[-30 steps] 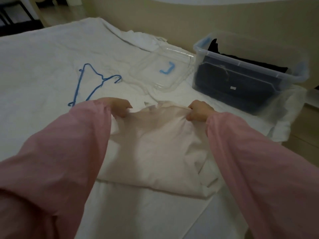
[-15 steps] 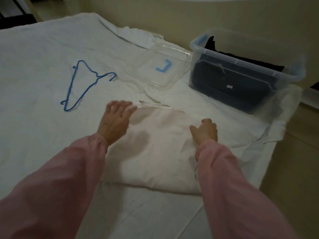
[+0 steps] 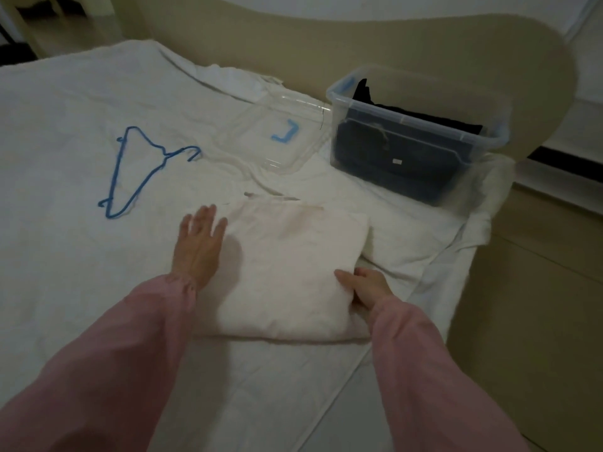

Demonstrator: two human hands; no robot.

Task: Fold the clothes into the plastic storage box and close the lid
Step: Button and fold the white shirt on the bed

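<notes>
Two pink sleeves (image 3: 107,370) reach forward over a white bed sheet (image 3: 65,125). The left hand (image 3: 199,246) lies flat with straight fingers on the left edge of a folded white garment (image 3: 287,265). The right hand (image 3: 365,285) grips the garment's right edge, thumb on top. The garment rests on the sheet, well apart from the box. Further away lie a blue hanger (image 3: 140,171) and a clear lid (image 3: 257,148). Just beside the lid stands the open plastic box (image 3: 408,120), with dark clothes (image 3: 362,94) inside.
</notes>
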